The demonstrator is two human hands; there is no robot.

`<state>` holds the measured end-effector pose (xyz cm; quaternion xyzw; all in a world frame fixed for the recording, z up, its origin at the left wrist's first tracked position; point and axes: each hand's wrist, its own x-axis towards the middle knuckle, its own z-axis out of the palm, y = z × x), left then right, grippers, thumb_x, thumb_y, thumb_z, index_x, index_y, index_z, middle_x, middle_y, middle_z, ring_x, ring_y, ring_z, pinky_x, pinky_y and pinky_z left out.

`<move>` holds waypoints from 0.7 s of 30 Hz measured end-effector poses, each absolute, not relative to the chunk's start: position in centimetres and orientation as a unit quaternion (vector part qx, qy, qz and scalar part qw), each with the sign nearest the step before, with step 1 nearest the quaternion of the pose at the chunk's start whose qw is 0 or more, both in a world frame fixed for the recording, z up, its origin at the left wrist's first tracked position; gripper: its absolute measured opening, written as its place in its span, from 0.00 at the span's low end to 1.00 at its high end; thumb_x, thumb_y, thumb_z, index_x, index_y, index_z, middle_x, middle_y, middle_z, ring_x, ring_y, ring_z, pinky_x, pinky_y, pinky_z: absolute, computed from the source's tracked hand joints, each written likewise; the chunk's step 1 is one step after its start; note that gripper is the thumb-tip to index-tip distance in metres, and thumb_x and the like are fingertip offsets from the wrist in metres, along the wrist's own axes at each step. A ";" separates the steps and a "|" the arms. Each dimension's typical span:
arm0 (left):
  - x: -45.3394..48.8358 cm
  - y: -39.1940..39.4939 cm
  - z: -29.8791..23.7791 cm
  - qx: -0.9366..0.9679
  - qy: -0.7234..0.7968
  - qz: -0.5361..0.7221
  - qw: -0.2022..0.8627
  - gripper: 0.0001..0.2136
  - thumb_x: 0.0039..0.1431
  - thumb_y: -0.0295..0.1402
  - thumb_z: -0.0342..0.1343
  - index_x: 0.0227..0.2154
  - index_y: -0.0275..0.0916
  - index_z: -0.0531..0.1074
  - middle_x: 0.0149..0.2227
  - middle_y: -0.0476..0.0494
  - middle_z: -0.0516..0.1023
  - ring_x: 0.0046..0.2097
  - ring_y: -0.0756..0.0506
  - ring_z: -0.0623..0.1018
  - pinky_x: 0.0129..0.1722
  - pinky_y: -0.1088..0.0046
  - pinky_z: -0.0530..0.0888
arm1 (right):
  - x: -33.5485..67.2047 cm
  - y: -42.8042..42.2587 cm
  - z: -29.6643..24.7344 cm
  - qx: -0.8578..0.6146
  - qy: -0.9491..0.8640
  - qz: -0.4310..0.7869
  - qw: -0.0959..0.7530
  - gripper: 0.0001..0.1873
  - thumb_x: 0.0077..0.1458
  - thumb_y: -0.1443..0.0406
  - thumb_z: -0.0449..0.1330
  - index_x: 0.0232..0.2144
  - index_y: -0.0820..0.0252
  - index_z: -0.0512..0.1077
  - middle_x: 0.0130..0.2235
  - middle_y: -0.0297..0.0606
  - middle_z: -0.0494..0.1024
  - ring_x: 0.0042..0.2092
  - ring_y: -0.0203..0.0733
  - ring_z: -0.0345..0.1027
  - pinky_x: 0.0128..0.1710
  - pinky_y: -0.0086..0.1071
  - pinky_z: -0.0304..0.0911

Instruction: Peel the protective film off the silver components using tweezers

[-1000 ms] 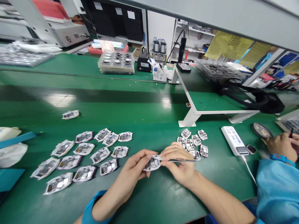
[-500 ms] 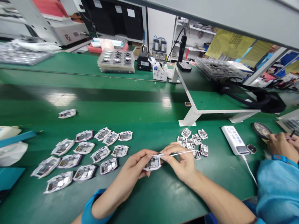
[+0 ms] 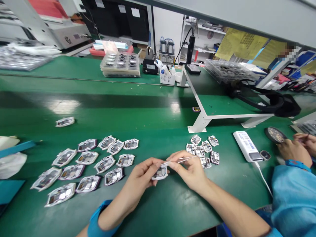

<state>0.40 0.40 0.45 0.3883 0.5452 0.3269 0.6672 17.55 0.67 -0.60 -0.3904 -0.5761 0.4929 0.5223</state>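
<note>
In the head view, the person's left hand (image 3: pixel 144 172) has its thumb and fingers closed on a small white-framed device (image 3: pixel 161 172), which is raised a little above the green table (image 3: pixel 172 207), near its front edge. The right hand (image 3: pixel 186 168) pinches a thin pale tool (image 3: pixel 185 159) between thumb and fingertips, with almost no gap, and the tool meets the upper edge of this device. At the left lie many similar open devices (image 3: pixel 87 158) in loose rows, and one single unit (image 3: pixel 65 121) is farther back. Just beyond the right hand there is a tight cluster of smaller units (image 3: pixel 199 151); behind it the white leg of a stand (image 3: pixel 200 122) blocks the way. A black headset (image 3: pixel 266 100) rests on this stand. Farther right are a white box (image 3: pixel 247 145) with a cable, a round dish (image 3: pixel 275 135) and a co-worker's hand (image 3: pixel 295 153). Stacked clear trays (image 3: pixel 120 65) stand at the back.
</note>
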 end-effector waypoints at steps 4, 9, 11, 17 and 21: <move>0.5 0.4 0.8 0.379 0.540 0.333 0.674 0.18 0.46 0.50 0.65 0.29 0.38 0.77 0.23 0.53 0.70 0.24 0.52 0.64 0.24 0.78 0.61 | 17.5 0.8 -1.0 -0.384 -0.543 0.523 0.533 0.10 0.56 0.58 0.66 0.32 0.58 0.74 0.34 0.37 0.81 0.32 0.38 0.77 0.33 0.32 0.75; 0.5 0.3 0.6 0.377 0.542 0.339 0.670 0.18 0.46 0.49 0.65 0.29 0.37 0.77 0.22 0.53 0.69 0.23 0.52 0.64 0.23 0.78 0.60 | 17.5 0.7 -1.4 -0.383 -0.552 0.506 0.540 0.08 0.56 0.59 0.66 0.31 0.57 0.75 0.32 0.36 0.81 0.33 0.39 0.78 0.32 0.32 0.75; 0.6 0.3 0.4 0.379 0.544 0.340 0.667 0.18 0.45 0.50 0.65 0.29 0.37 0.77 0.22 0.52 0.71 0.23 0.52 0.64 0.23 0.78 0.60 | 17.5 0.7 -1.3 -0.384 -0.574 0.479 0.542 0.06 0.56 0.61 0.65 0.31 0.57 0.76 0.32 0.37 0.82 0.34 0.40 0.78 0.34 0.33 0.75; 0.7 0.3 0.4 0.369 0.550 0.344 0.666 0.18 0.45 0.49 0.66 0.30 0.38 0.78 0.23 0.52 0.71 0.24 0.52 0.65 0.24 0.78 0.63 | 17.6 0.5 -0.9 -0.382 -0.650 0.385 0.533 0.02 0.58 0.67 0.64 0.32 0.57 0.77 0.33 0.38 0.84 0.38 0.43 0.79 0.43 0.38 0.75; 0.6 0.2 0.7 0.368 0.535 0.348 0.677 0.17 0.48 0.47 0.65 0.35 0.38 0.78 0.28 0.49 0.73 0.27 0.50 0.68 0.26 0.77 0.65 | 17.7 0.5 -0.8 -0.397 -0.653 0.357 0.538 0.01 0.57 0.67 0.64 0.33 0.57 0.76 0.34 0.39 0.83 0.38 0.43 0.79 0.43 0.38 0.75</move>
